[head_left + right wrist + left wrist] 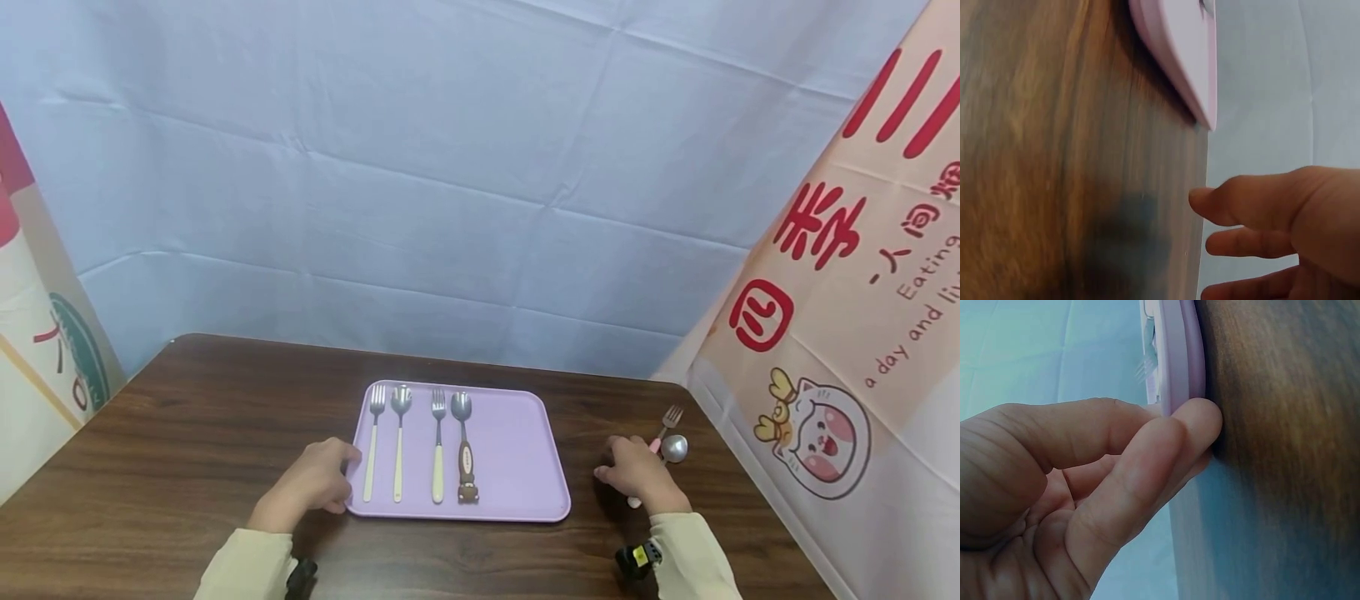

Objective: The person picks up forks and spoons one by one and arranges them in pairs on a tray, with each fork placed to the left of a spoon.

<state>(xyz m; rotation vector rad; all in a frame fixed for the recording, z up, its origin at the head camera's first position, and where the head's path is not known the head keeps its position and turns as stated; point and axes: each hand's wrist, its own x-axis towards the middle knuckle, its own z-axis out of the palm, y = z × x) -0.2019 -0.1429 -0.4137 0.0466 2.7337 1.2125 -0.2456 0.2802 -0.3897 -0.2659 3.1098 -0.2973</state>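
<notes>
A lilac tray [517, 450] lies on the table, its rim [1176, 356] held at the left side by my left hand [315, 477], with fingers and thumb at the edge. On its left half stand side by side a white-handled fork [373, 442], a white-handled spoon [399, 450], a cream-handled fork [438, 454] and a brown bear-handled spoon [466, 458]. My right hand [637, 471] is right of the tray, fingers [1254, 240] apart and slightly bent, holding nothing visible. Beside it lie a pink-handled fork [671, 418] and a spoon [675, 448], their handles partly hidden by the hand.
The brown wooden table [225, 417] extends on both sides of the tray. A pale blue cloth [420, 183] hangs behind it, and a printed cloth [832, 333] hangs along the right side. Another printed cloth [45, 317] is at the left.
</notes>
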